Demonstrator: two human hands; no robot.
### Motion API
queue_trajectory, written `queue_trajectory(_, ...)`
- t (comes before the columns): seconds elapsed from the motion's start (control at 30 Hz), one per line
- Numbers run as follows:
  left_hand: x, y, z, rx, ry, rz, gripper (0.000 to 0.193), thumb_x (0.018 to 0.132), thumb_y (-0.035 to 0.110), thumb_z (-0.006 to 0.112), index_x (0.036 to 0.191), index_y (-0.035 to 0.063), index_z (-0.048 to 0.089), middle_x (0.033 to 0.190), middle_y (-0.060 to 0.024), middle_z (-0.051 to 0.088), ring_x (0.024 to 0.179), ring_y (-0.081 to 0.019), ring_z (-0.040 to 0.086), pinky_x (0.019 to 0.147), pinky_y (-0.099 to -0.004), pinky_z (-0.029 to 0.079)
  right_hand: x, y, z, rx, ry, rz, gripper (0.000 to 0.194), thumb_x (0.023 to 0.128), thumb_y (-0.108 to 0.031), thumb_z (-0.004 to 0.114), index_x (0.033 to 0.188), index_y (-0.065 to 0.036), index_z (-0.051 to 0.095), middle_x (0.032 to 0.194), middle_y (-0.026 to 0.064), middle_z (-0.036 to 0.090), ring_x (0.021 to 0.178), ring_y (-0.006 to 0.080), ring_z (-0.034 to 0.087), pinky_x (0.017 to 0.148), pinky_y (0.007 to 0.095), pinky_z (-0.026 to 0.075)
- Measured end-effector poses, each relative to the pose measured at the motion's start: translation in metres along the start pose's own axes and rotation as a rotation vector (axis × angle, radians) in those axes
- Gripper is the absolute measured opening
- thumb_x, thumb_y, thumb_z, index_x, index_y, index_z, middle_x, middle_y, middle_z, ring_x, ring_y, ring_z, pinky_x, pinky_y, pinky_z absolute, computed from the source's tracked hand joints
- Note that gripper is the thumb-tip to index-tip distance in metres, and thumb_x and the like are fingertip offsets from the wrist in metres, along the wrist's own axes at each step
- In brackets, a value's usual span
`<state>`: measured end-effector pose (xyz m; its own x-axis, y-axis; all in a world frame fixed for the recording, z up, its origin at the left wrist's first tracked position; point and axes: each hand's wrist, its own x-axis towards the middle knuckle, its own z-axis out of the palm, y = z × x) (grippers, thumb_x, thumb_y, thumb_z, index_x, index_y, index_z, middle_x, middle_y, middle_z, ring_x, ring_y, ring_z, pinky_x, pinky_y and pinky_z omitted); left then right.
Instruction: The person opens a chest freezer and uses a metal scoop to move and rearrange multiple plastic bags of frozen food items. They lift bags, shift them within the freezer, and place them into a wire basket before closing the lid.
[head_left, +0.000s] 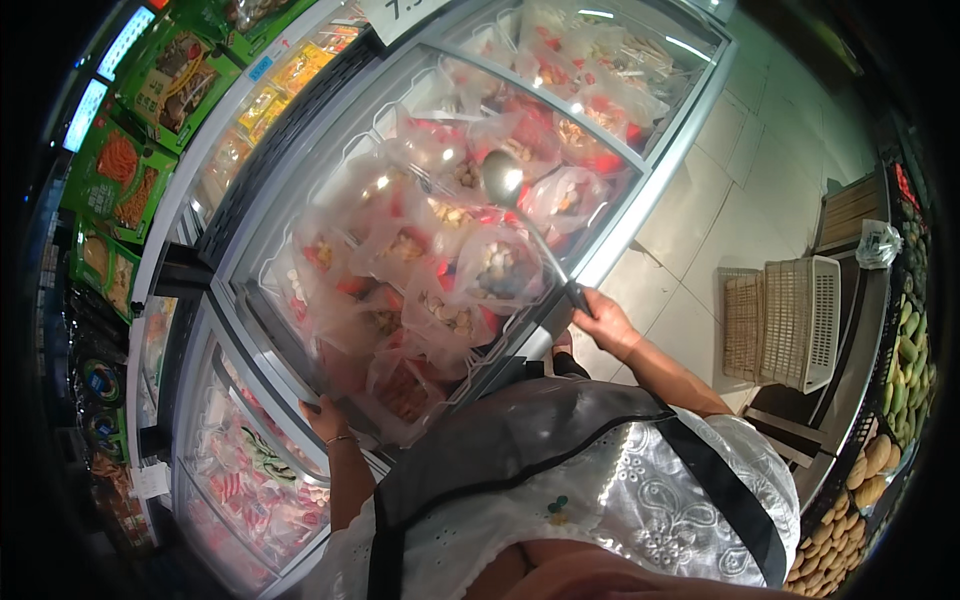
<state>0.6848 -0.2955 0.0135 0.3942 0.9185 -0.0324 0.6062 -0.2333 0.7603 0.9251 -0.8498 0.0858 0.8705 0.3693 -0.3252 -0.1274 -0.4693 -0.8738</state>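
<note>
My right hand (609, 322) is closed around the dark handle of a metal ladle (538, 238). The ladle's round bowl (503, 178) is over clear plastic bags (499, 262) of frozen food in a chest freezer (600, 255). Whether glass lies between the bowl and the bags, I cannot tell. At the near left, my left hand (326, 420) grips the frame edge of a freezer lid (281, 390), with its fingertips partly hidden. Some bags show pale, rounded pieces inside, and others have red printing.
Another glass-topped freezer section (255, 472) adjoins at lower left. Green food packages (169, 82) line a shelf on the left. On the right, white plastic baskets (799, 322) stand by a produce stand holding potatoes (832, 540). Pale floor tiles (675, 225) lie between.
</note>
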Motion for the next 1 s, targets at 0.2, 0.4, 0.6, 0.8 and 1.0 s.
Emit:
queue_trajectory(0.2, 0.009, -0.004, 0.031, -0.213, 0.104, -0.039, 0.07, 0.089, 0.026, 0.07, 0.143, -0.0051, 0.038, 0.114, -0.0128, 0.06, 0.096, -0.0224, 0.058, 0.081, -0.0374, 0.05, 0.041, 0.026, -0.088, 0.114, 0.206, -0.022, 0.034, 0.092, -0.024, 0.06, 0.115, 0.001, 0.058, 0.088, 0.0067, 0.06, 0.086, 0.0175, 0.059, 0.079, 0.0335, 0.05)
queue_trajectory(0.4, -0.014, 0.069, 0.093, -0.146, -0.069, -0.199, 0.087, 0.089, 0.018, 0.071, 0.156, -0.0008, 0.018, 0.154, -0.02, 0.036, 0.133, -0.0278, 0.046, 0.111, -0.0371, 0.036, 0.034, 0.061, -0.114, 0.362, 0.266, 0.056, 0.034, 0.094, -0.023, 0.059, 0.118, 0.001, 0.056, 0.093, 0.0051, 0.059, 0.091, 0.0151, 0.062, 0.084, 0.0321, 0.05)
queue_trajectory(0.6, -0.074, 0.191, 0.175, -0.607, -0.404, -0.281, 0.069, 0.089, 0.01, 0.07, 0.145, 0.003, 0.032, 0.131, -0.0127, 0.051, 0.119, -0.0259, 0.053, 0.103, -0.0407, 0.044, 0.045, 0.087, -0.135, 0.51, 0.421, -0.028, 0.041, 0.096, -0.028, 0.059, 0.125, 0.0, 0.052, 0.106, 0.0063, 0.056, 0.093, 0.0194, 0.063, 0.09, 0.0353, 0.045)
queue_trajectory(0.8, -0.099, 0.263, 0.273, -0.666, -0.622, -0.348, 0.053, 0.09, 0.008, 0.066, 0.136, 0.0046, 0.039, 0.125, -0.0099, 0.053, 0.112, -0.0219, 0.054, 0.097, -0.0386, 0.047, 0.031, 0.099, -0.151, 0.56, 0.475, -0.017, 0.038, 0.097, -0.025, 0.059, 0.125, 0.0, 0.052, 0.105, 0.006, 0.054, 0.092, 0.0198, 0.062, 0.089, 0.0344, 0.046)
queue_trajectory(1.0, -0.118, 0.324, 0.392, -0.771, -0.775, -0.134, 0.081, 0.09, 0.014, 0.069, 0.151, 0.005, 0.017, 0.117, -0.0126, 0.059, 0.114, -0.0253, 0.056, 0.099, -0.0391, 0.046, -0.004, 0.117, -0.144, 0.577, 0.454, 0.071, 0.028, 0.097, -0.016, 0.058, 0.12, 0.0, 0.053, 0.098, 0.0044, 0.055, 0.091, 0.017, 0.064, 0.084, 0.0306, 0.048)
